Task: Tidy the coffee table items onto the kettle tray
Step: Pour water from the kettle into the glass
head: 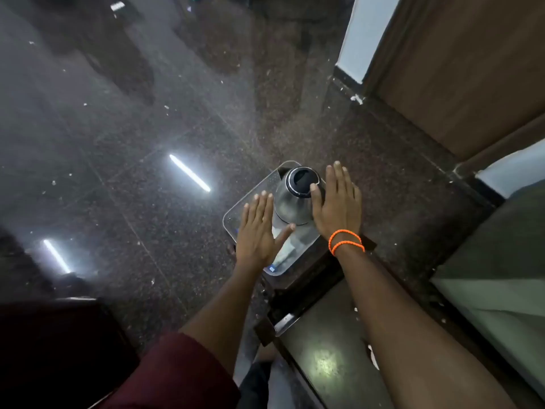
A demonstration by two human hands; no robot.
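Observation:
A steel kettle [290, 199] with a black lid stands on a clear tray [233, 224] at the far end of a dark wooden coffee table [298, 278]. My left hand [256, 234] hovers flat over the tray's left side, fingers spread, holding nothing. My right hand [336, 202], with orange bands on the wrist, is flat beside the kettle's right side, its thumb touching the kettle body. Small white and blue packets [283, 255] lie on the tray's near part, partly hidden by my left hand.
A dark speckled floor [132, 149] stretches left and ahead, reflecting ceiling lights. A glass-topped surface [330, 349] runs along the near right. A brown wooden door and frame [460, 72] stand at the right. A dark seat [53, 349] sits at the lower left.

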